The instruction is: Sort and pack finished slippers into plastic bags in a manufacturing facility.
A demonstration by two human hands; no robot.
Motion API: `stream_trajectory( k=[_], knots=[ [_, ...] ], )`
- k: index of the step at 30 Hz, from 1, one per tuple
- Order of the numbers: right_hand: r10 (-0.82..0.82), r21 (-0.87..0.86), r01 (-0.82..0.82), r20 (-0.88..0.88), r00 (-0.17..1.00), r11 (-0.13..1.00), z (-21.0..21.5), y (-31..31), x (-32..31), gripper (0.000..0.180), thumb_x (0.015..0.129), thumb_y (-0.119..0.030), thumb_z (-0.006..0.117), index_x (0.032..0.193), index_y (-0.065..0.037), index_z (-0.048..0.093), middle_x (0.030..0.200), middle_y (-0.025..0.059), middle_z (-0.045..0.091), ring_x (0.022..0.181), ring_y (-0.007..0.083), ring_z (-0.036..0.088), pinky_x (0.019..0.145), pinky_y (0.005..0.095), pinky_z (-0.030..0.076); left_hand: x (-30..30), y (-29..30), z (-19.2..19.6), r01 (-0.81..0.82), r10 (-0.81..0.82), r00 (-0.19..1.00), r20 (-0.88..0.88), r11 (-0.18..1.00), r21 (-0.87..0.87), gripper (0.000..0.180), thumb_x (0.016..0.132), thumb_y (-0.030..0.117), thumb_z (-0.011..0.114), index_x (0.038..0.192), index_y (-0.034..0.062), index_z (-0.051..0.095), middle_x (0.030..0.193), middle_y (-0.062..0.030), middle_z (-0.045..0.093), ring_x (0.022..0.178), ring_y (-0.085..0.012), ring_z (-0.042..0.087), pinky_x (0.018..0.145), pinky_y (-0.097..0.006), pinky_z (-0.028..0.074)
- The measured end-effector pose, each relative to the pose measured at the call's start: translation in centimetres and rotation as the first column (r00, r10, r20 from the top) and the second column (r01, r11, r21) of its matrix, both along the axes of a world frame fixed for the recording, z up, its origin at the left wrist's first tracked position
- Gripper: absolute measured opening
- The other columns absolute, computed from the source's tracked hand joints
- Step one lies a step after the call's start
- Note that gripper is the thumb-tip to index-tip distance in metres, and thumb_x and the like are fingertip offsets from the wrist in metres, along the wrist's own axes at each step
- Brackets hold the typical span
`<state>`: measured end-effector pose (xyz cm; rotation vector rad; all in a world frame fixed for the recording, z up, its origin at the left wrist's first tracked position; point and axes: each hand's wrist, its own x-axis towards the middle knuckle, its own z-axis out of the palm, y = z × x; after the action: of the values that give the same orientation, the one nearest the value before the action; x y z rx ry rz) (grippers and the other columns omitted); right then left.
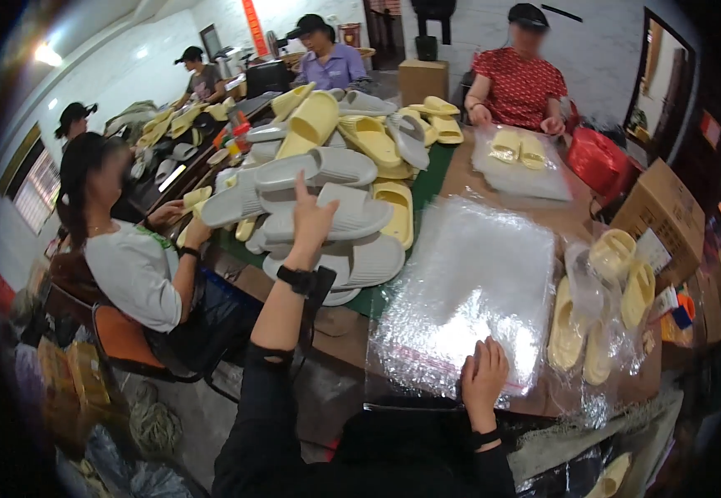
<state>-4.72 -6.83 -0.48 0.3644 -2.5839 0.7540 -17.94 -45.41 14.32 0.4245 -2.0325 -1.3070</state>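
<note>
My left hand (314, 219) reaches onto a heap of slippers, its index finger stretched out over a grey slipper (348, 168) and its thumb spread apart. Just beneath it lies another grey slipper (360, 217); whether the palm touches it I cannot tell. Pale yellow slippers (314, 119) are mixed into the same heap. My right hand (485, 372) lies with fingers extended on the near edge of a stack of clear plastic bags (485, 266).
Bagged yellow slippers (566, 332) lie right of the stack, beside a cardboard box (663, 212). Across the table a person in red (520, 83) handles yellow slippers on a bag. At the left a person in white (132, 270) sits on an orange chair (128, 340). Others work farther back.
</note>
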Motion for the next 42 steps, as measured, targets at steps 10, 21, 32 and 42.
stream_trajectory(
  k=[10,21,32,42],
  knots=[
    [0.012,0.026,-0.011,-0.005,1.0,1.0,0.0,-0.4,0.3,0.032,0.089,-0.017,0.054,0.118,-0.002,0.055,0.129,0.0179,0.051,0.124,0.035,0.042,0.104,0.0469,0.029,-4.1,-2.0,1.2,0.054,-0.184,0.929,0.322,0.926,0.374,0.116,0.059,-0.008,0.072,0.149,0.0079,0.0,0.125,-0.0262,0.048,0.103,-0.0293,0.056,0.077,-0.036,0.05],
    [0.02,0.026,-0.02,0.004,1.0,0.999,0.2,-0.5,0.3,0.033,0.089,-0.015,0.055,0.118,-0.001,0.055,0.13,0.0178,0.05,0.124,0.0349,0.042,0.105,0.047,0.029,-4.0,1.8,-0.7,0.009,0.071,0.972,0.225,0.942,-0.335,0.066,0.068,-0.003,0.061,0.13,0.0063,0.038,0.089,-0.0219,0.062,0.09,-0.0396,0.062,0.079,-0.044,0.047],
    [0.019,0.039,-0.017,-0.033,0.999,0.999,-0.1,-0.2,0.1,0.032,0.088,-0.015,0.055,0.117,-0.001,0.055,0.131,0.018,0.05,0.124,0.0345,0.042,0.104,0.0467,0.03,0.7,14.4,3.6,0.457,-0.393,0.868,-0.304,0.871,0.181,0.058,0.082,-0.003,0.065,0.126,0.0029,0.028,0.102,-0.0147,0.065,0.088,-0.0176,0.063,0.071,-0.026,0.05],
    [0.028,-0.04,-0.026,0.051,0.998,0.999,-0.3,0.1,0.4,0.04,0.085,-0.02,0.059,0.121,-0.001,0.054,0.13,0.0192,0.051,0.121,0.0381,0.044,0.104,0.048,0.03,8.5,24.1,4.5,0.671,-0.566,0.652,-0.504,0.122,0.731,0.05,0.087,-0.008,0.054,0.125,0.005,0.023,0.12,-0.0163,0.052,0.1,-0.0188,0.057,0.084,-0.028,0.051]
  ],
)
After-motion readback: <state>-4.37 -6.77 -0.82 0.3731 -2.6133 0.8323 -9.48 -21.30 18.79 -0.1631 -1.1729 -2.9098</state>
